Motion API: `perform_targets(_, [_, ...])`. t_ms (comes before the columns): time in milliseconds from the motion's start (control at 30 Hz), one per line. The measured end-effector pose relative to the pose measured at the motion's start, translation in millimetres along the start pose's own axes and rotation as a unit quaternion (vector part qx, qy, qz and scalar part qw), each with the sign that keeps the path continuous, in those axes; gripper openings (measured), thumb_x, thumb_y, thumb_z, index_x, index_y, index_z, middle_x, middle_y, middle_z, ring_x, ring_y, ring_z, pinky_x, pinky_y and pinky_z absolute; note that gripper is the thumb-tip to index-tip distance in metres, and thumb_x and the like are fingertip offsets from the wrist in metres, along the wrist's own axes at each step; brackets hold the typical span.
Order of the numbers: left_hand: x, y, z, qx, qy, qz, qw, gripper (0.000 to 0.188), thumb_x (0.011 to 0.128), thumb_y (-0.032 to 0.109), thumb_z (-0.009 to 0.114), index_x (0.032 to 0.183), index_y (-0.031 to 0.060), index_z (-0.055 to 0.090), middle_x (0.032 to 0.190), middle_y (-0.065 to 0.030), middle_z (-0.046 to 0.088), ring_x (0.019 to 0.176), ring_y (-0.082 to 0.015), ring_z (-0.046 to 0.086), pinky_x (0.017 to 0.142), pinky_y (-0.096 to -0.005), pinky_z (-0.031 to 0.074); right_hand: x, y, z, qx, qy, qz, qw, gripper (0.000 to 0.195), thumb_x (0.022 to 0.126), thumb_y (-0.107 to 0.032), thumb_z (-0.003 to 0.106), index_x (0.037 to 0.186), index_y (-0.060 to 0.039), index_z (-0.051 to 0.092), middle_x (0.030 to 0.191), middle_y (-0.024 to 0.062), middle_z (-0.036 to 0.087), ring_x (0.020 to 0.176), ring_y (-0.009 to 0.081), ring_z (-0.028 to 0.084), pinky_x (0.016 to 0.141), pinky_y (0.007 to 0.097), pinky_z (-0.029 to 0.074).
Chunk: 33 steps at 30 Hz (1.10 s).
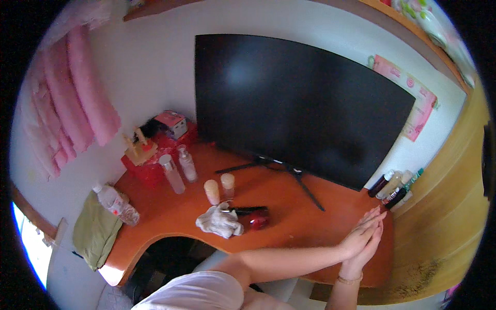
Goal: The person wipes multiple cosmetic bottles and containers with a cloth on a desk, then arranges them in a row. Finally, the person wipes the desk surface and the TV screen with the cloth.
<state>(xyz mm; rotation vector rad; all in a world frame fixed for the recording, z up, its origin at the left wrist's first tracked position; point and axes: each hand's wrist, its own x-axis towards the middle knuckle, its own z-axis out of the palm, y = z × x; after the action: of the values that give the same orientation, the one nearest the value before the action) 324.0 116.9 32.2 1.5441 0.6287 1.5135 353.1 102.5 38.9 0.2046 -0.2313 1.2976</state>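
Observation:
My left hand lies against my right hand, palm to palm, above the right end of the orange-brown desk. Their fingers are fairly straight and point away from me, towards several small bottles at the wall. No object shows between the hands, though the inner palms are hidden. A thin bracelet circles my right wrist. My left arm reaches across from a white sleeve, over the desk's front edge.
A large dark monitor stands behind. Mid-desk are a white cloth, a dark red round object and two beige-capped bottles. Further left stand two clear bottles, a red basket and a plastic bottle lying on green fabric.

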Motion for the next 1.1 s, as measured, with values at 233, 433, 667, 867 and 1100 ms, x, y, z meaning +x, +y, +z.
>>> perform_targets(233, [-79, 88, -199, 0.030, -0.006, -0.042, 0.999, 0.041, 0.100, 0.012, 0.046, 0.139, -0.0018, 0.044, 0.138, -0.0119, 0.050, 0.133, -0.0220, 0.041, 0.111, -0.0325, 0.031, -48, 121, 25, -0.554, -0.236, 0.144, 0.785, 0.037, 0.100, -0.019, 0.046, 0.133, -0.0051, 0.038, 0.127, 0.0186, 0.055, 0.119, 0.0252, 0.053, 0.101, 0.0401, 0.043])
perform_targets(433, [-129, 138, -335, 0.117, 0.202, -0.049, 0.971, 0.027, 0.090, -0.003, 0.058, 0.116, 0.0019, 0.057, 0.115, -0.0114, 0.058, 0.111, -0.0187, 0.056, 0.096, -0.0323, 0.044, -24, 200, 18, -0.609, -0.327, 0.306, 0.654, 0.045, 0.093, -0.004, 0.059, 0.134, -0.0038, 0.038, 0.132, 0.0194, 0.052, 0.124, 0.0248, 0.051, 0.102, 0.0365, 0.044])
perform_targets(667, [-145, 82, -389, 0.411, 0.259, -0.118, 0.866, 0.075, 0.075, 0.010, 0.076, 0.138, 0.0008, 0.037, 0.127, -0.0180, 0.047, 0.120, -0.0320, 0.048, 0.105, -0.0413, 0.038, 7, 274, -9, -0.745, -0.420, 0.265, 0.446, 0.072, 0.078, -0.024, 0.076, 0.135, 0.0005, 0.040, 0.134, 0.0225, 0.052, 0.123, 0.0357, 0.051, 0.102, 0.0399, 0.042])
perform_targets(867, [-129, 73, -394, 0.339, 0.206, -0.227, 0.889, 0.056, 0.080, 0.019, 0.074, 0.124, -0.0038, 0.049, 0.111, -0.0200, 0.063, 0.103, -0.0285, 0.061, 0.090, -0.0371, 0.048, 11, 293, -22, -0.765, -0.433, 0.299, 0.371, 0.058, 0.076, -0.023, 0.076, 0.123, -0.0002, 0.050, 0.118, 0.0241, 0.060, 0.111, 0.0379, 0.058, 0.094, 0.0409, 0.046])
perform_targets(1100, [-118, 83, -388, 0.382, 0.200, -0.195, 0.881, 0.042, 0.082, 0.016, 0.072, 0.115, -0.0032, 0.053, 0.099, -0.0199, 0.064, 0.095, -0.0334, 0.063, 0.081, -0.0394, 0.049, 6, 279, -11, -0.780, -0.438, 0.235, 0.381, 0.053, 0.080, -0.025, 0.072, 0.119, 0.0030, 0.050, 0.112, 0.0258, 0.062, 0.104, 0.0413, 0.059, 0.087, 0.0459, 0.048])
